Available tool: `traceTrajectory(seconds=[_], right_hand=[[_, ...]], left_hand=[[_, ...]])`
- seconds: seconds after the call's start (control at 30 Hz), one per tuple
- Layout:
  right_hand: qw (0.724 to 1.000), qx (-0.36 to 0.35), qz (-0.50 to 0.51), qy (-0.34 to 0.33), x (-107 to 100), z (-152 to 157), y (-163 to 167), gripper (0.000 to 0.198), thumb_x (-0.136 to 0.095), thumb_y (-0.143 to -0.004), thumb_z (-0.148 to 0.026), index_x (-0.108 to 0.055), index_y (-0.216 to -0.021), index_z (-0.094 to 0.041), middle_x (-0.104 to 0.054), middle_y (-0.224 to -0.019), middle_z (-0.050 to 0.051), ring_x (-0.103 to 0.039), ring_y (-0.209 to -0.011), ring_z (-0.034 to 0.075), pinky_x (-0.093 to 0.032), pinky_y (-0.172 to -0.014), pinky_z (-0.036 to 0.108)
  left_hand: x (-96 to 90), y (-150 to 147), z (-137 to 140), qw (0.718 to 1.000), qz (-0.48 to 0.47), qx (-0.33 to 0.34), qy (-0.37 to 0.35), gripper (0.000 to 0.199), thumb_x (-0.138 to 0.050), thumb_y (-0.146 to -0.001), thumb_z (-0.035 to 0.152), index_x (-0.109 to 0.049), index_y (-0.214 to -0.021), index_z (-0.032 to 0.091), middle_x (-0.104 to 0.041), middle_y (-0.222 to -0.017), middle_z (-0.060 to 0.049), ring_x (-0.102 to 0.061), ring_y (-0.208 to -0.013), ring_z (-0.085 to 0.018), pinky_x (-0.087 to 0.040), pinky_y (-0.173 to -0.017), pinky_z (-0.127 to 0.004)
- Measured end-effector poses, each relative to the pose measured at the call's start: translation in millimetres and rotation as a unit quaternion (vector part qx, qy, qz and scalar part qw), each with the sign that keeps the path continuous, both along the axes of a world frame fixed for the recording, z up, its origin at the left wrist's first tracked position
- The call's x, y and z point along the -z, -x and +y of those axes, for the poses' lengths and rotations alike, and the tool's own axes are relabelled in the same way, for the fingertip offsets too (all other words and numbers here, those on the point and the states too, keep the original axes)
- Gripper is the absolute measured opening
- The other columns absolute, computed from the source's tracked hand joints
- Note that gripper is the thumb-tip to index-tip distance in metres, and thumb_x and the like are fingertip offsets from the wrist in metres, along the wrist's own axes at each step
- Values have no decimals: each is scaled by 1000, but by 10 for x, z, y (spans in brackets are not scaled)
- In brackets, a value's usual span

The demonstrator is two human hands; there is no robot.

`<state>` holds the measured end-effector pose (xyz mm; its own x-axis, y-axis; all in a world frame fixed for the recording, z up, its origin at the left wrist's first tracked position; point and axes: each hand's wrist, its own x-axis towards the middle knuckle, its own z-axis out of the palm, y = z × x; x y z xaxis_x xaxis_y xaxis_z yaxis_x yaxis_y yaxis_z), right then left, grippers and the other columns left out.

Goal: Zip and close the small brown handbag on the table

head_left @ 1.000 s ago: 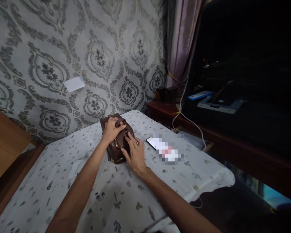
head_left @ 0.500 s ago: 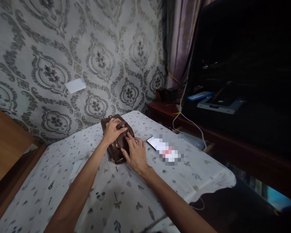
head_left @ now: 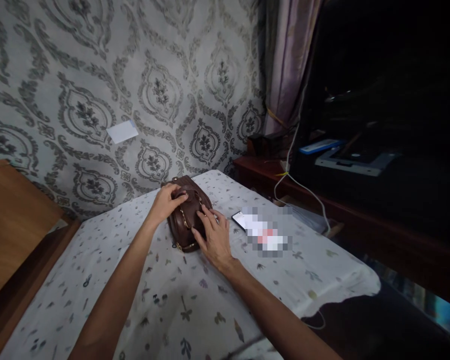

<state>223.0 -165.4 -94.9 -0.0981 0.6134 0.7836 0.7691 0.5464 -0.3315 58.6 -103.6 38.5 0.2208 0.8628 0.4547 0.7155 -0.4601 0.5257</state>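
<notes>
A brown handbag (head_left: 177, 227) with gold-coloured zips and fittings lies on a table covered by a white patterned cloth (head_left: 195, 285). At its far left side, my left hand (head_left: 164, 204) has its thumb and fingers closed on the bag's short handle (head_left: 180, 192). Against the right side of the bag rests my right hand (head_left: 217, 241), fingers spread and fingertips touching the leather near the zip. Whether those fingertips hold anything is not visible. A lit phone (head_left: 238, 220), its screen partly pixelated, lies to the right of that hand.
Patterned wallpaper with a white card (head_left: 122, 132) on it rises behind the table. A wooden panel (head_left: 18, 220) borders the left. On the right stand a dark red cabinet (head_left: 247, 167), a large dark screen (head_left: 378, 90) and a hanging white cable (head_left: 312, 192).
The view has shifted slightly, moving the scene rightwards. My left hand has drawn a little to the left, pulling the handle over towards it. My right hand stays against the bag's side.
</notes>
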Motion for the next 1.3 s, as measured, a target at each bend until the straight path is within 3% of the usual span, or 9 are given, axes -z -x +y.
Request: traceTrajectory(seconds=[0.13,0.27,0.5,0.7,0.83,1.0,1.3], right_hand=[[999,-5,1,-44,28,9,44,39,-49,-101,-28,-60,-138,-25,-53,-147,11,-41,-132,28,-40,-104,45],[998,-16,-9,-63,35,-3,68,39,-49,-101,-25,-62,-138,-30,-45,-149,13,-39,-135,30,-41,-104,47],[999,19,-51,-4,-11,-30,116,46,-54,-99,-25,-57,-142,-40,-43,-150,13,-38,-135,31,-41,-102,49],[998,32,-47,-10,-24,-25,165,42,-55,-98,-23,-62,-138,-38,-45,-147,15,-40,-133,33,-41,-101,51],[998,41,-39,-6,-16,-21,184,42,-59,-96,-24,-63,-135,-39,-46,-147,12,-39,-133,32,-41,-101,51],[999,31,-35,6,-21,-30,179,41,-56,-98,-24,-63,-136,-40,-45,-149,12,-38,-134,33,-40,-102,52],[999,24,-28,20,-29,-34,185,40,-54,-99,-26,-64,-135,-40,-44,-150,12,-38,-134,34,-38,-103,52]], left_hand=[[17,176,-75,998,-20,-14,55,24,-64,-82,38,-66,-76,15,-64,-74,-2,-55,-71,-16,-41,-67,-28],[61,191,-115,999,9,-31,35,21,-64,-81,35,-66,-74,15,-64,-74,-2,-54,-71,-16,-41,-68,-28],[31,167,-132,997,63,-48,0,18,-61,-84,28,-65,-72,15,-63,-78,-4,-55,-74,-17,-40,-69,-29],[88,189,-76,999,-5,-36,28,19,-61,-85,30,-66,-75,15,-65,-76,-3,-55,-73,-17,-42,-69,-28],[59,113,-159,997,29,-65,-18,19,-62,-85,29,-62,-71,16,-61,-77,-2,-52,-72,-15,-38,-67,-29],[-2,-4,-316,989,74,-102,-72,30,-64,-84,25,-46,-60,18,-50,-73,-1,-46,-70,-15,-34,-67,-29],[6,40,-301,997,43,-58,-24,27,-62,-85,23,-48,-63,17,-52,-75,-1,-49,-74,-15,-36,-69,-29]])
